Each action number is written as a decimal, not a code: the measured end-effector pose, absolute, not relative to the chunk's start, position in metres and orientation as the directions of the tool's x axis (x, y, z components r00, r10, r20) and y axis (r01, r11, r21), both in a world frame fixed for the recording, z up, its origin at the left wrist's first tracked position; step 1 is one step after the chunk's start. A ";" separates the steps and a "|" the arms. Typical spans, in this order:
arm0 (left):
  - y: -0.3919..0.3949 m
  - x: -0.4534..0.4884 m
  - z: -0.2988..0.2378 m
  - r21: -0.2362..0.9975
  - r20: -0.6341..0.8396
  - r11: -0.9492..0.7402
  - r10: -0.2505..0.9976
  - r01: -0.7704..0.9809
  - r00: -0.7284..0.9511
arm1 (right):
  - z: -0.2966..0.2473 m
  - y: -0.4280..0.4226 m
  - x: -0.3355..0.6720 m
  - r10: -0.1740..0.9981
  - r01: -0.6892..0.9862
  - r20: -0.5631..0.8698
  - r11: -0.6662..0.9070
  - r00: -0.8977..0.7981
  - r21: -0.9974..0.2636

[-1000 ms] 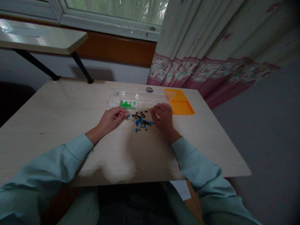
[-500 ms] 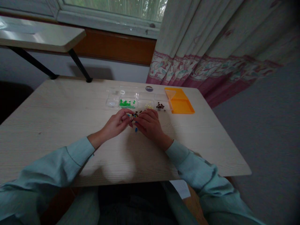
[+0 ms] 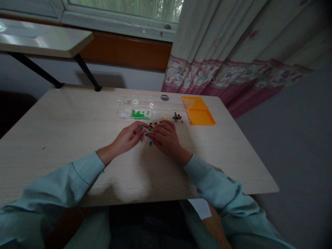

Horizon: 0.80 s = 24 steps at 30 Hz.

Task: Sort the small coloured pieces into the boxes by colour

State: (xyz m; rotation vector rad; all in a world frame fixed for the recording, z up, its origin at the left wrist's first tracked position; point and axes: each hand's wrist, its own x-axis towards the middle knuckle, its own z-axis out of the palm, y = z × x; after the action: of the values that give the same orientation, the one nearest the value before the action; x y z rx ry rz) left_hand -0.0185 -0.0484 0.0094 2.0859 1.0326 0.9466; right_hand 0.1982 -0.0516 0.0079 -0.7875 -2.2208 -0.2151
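Observation:
My left hand (image 3: 127, 138) is closed in a pinch, fingertips around something small with a bit of blue showing. Facing it, my right hand (image 3: 167, 139) bends over the table with its fingers drawn together, and its fingertips hide whatever is in them. Small dark and blue pieces (image 3: 149, 128) lie between and behind the fingertips. A single blue piece (image 3: 150, 143) sits on the table just below the gap between my hands. Behind my hands, a clear compartment tray (image 3: 143, 103) holds green pieces (image 3: 140, 114), pale yellow pieces (image 3: 164, 116) and dark brown pieces (image 3: 177, 117).
An orange open case (image 3: 199, 112) lies right of the tray. A dark round disc (image 3: 164, 98) is near the table's back edge. A raised shelf (image 3: 46, 39) on black legs stands at back left. A curtain (image 3: 207, 62) hangs behind the table.
My fingertips have drawn slightly apart, so the small pieces between them show a little more. My right hand has hardly moved.

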 end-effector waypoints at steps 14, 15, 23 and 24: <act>-0.019 -0.044 -0.003 0.387 0.416 -0.621 0.777 0.681 0.472 | -0.009 0.021 0.316 0.729 0.932 0.678 0.177 0.093 -0.317; -0.019 -0.043 -0.004 0.386 0.414 -0.622 0.776 0.681 0.475 | -0.010 0.022 0.318 0.724 0.931 0.682 0.169 0.105 -0.323; -0.018 -0.042 -0.005 0.380 0.414 -0.639 0.764 0.669 0.495 | -0.014 0.022 0.313 0.746 0.934 0.662 0.178 0.077 -0.309; -0.018 -0.042 -0.005 0.381 0.413 -0.640 0.763 0.667 0.497 | -0.014 0.022 0.313 0.742 0.935 0.665 0.176 0.079 -0.307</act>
State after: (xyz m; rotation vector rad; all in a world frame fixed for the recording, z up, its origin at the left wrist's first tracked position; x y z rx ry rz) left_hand -0.0416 -0.0182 -0.0046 2.5661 1.2383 0.8384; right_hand 0.3132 0.0221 -0.0140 -1.6076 -1.7033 -0.3256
